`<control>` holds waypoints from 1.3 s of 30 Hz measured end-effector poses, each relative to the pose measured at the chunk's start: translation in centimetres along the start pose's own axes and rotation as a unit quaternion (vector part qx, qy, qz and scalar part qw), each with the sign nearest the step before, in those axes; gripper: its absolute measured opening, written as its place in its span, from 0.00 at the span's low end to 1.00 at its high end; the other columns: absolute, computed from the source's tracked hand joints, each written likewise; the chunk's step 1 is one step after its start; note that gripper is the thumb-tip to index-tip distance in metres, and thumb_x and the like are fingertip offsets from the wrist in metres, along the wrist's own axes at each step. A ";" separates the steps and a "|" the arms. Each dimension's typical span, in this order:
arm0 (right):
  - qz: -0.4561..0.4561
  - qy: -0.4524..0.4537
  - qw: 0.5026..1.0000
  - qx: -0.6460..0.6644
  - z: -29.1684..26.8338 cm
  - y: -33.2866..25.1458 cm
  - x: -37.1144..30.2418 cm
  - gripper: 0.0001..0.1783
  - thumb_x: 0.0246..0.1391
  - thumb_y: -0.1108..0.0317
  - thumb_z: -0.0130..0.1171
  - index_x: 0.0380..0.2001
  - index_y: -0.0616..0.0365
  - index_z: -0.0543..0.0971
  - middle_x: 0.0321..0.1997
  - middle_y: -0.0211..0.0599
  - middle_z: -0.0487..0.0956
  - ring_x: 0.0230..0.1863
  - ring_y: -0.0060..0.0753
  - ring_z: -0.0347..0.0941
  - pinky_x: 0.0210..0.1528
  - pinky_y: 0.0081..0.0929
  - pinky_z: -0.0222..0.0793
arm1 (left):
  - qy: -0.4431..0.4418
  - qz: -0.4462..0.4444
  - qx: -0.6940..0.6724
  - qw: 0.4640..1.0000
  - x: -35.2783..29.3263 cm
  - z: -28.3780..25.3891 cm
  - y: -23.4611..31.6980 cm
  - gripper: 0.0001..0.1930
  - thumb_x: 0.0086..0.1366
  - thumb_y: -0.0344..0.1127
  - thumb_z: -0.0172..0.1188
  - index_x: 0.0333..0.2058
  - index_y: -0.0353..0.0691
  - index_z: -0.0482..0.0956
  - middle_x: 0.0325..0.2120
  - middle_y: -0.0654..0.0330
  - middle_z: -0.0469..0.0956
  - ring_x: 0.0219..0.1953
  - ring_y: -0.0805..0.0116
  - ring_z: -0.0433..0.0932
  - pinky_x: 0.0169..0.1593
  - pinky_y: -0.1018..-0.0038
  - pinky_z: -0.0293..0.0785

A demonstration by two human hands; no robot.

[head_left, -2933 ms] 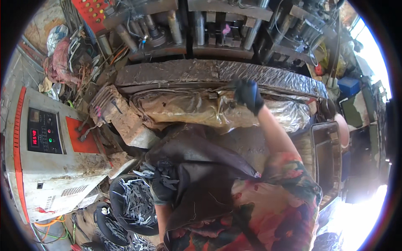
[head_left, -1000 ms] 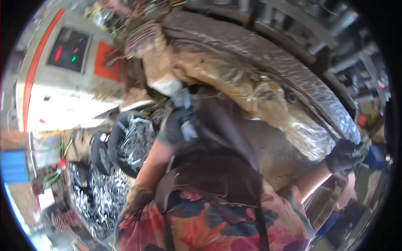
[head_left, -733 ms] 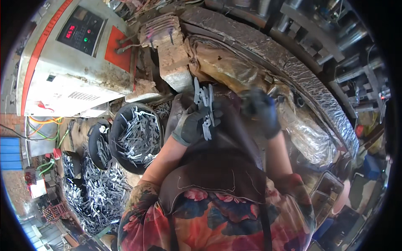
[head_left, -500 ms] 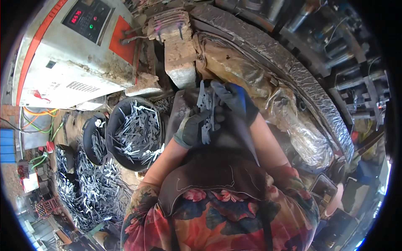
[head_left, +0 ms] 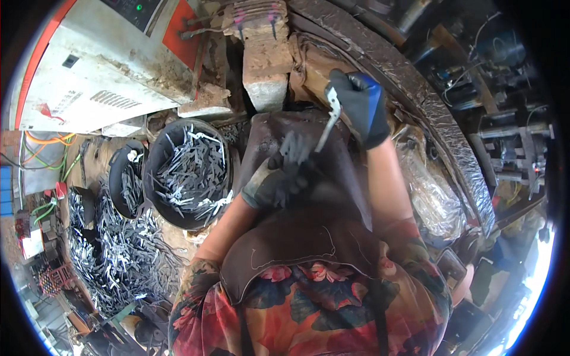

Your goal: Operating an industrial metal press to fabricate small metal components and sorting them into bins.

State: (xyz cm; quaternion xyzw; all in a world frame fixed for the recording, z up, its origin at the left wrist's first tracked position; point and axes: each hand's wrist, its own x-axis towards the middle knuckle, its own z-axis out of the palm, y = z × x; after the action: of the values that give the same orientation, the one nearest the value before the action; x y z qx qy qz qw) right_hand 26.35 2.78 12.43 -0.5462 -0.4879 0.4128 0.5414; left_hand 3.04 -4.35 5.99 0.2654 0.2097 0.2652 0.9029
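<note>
My right hand (head_left: 358, 110), in a dark glove with a blue patch, is raised ahead and to the right. Its fingers pinch one end of a flat metal blank (head_left: 332, 118), long and slightly curved, which hangs over my apron. Closer to me, my gloved left hand (head_left: 273, 183) is closed around a small bunch of grey metal blanks (head_left: 295, 148); motion smears its fingertips and the bunch. Both hands are above the dark brown apron (head_left: 267, 127) across my lap.
To the left stands a round black tub (head_left: 155, 199) of similar metal pieces, beside a smaller black container (head_left: 116, 193). A large heap of pieces (head_left: 127, 249) covers the floor there. A white and orange machine (head_left: 113, 71) and bricks (head_left: 264, 92) stand ahead. Plastic-wrapped material (head_left: 436, 207) lies right.
My right hand has moved away from the left, forward and to the right, carrying one blank. The left hand keeps the bunch close to my lap. The whole view has shifted slightly.
</note>
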 end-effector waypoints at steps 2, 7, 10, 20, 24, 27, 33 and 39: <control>-0.044 -0.077 0.976 -0.199 2.9 -3.4 -1.8 0.07 0.53 0.70 0.58 0.31 0.62 0.81 0.25 0.33 0.80 0.27 0.27 0.76 0.33 0.23 0.71 | 0.063 0.047 -0.061 0.995 0.1 -0.7 -0.7 0.16 0.64 0.33 0.55 0.51 0.40 0.70 0.41 0.59 0.76 0.36 0.72 0.78 0.36 0.81 0.75; -0.112 -0.113 0.985 -0.073 5.4 -1.6 -4.2 0.13 0.59 0.62 0.51 0.39 0.59 0.79 0.39 0.42 0.81 0.40 0.44 0.78 0.43 0.36 0.73 | 0.043 0.179 -0.154 0.971 2.1 1.4 2.2 0.19 0.63 0.37 0.58 0.52 0.45 0.68 0.31 0.70 0.72 0.24 0.83 0.66 0.25 0.87 0.64; -0.206 -0.129 0.954 -0.174 4.0 1.4 -4.9 0.17 0.59 0.65 0.49 0.48 0.61 0.76 0.46 0.40 0.79 0.45 0.33 0.76 0.45 0.27 0.72 | -0.051 0.178 -0.240 0.953 1.6 0.0 2.8 0.18 0.62 0.35 0.59 0.51 0.46 0.68 0.32 0.69 0.71 0.22 0.84 0.64 0.23 0.87 0.61; 0.219 -0.138 0.955 0.145 7.6 2.7 -1.7 0.20 0.65 0.54 0.45 0.37 0.60 0.78 0.16 0.24 0.71 0.14 0.14 0.59 0.16 0.14 0.52 | 0.088 0.180 -0.251 0.947 0.9 -5.1 2.7 0.20 0.65 0.29 0.54 0.56 0.46 0.67 0.43 0.63 0.77 0.40 0.76 0.76 0.31 0.84 0.73; 0.186 -0.066 0.960 0.198 11.6 4.5 4.3 0.20 0.65 0.55 0.46 0.36 0.60 0.79 0.17 0.24 0.69 0.15 0.15 0.58 0.19 0.15 0.54 | 0.194 0.174 -0.102 0.960 1.0 -4.9 1.4 0.12 0.65 0.32 0.56 0.47 0.44 0.73 0.29 0.68 0.76 0.27 0.78 0.73 0.27 0.83 0.69; 0.176 -0.024 0.972 0.153 13.2 5.0 7.5 0.20 0.64 0.54 0.46 0.38 0.60 0.79 0.18 0.26 0.71 0.15 0.16 0.60 0.20 0.14 0.56 | 0.180 0.166 0.037 0.969 0.7 -5.9 1.4 0.10 0.66 0.30 0.55 0.46 0.43 0.73 0.29 0.67 0.75 0.27 0.78 0.73 0.28 0.82 0.69; 0.217 -0.039 0.911 0.349 14.5 4.9 8.5 0.17 0.64 0.59 0.48 0.45 0.59 0.77 0.32 0.33 0.80 0.26 0.18 0.73 0.24 0.14 0.63 | 0.159 0.188 -0.061 0.967 0.4 -6.2 1.3 0.10 0.66 0.31 0.54 0.46 0.41 0.72 0.30 0.64 0.75 0.28 0.76 0.73 0.30 0.79 0.70; 0.216 0.049 0.887 0.406 15.3 6.6 12.1 0.17 0.62 0.56 0.51 0.34 0.61 0.76 0.27 0.31 0.79 0.22 0.19 0.71 0.20 0.13 0.63 | 0.183 0.188 -0.077 0.962 0.8 -5.0 1.4 0.08 0.66 0.30 0.54 0.44 0.41 0.71 0.27 0.63 0.74 0.27 0.75 0.73 0.28 0.78 0.70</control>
State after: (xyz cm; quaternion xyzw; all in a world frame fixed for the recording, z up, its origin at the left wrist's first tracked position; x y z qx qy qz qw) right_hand 14.12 17.91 5.64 -0.3902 -0.1208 0.6543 0.6364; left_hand 0.58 -1.04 2.78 0.1765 0.2968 0.4893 0.8009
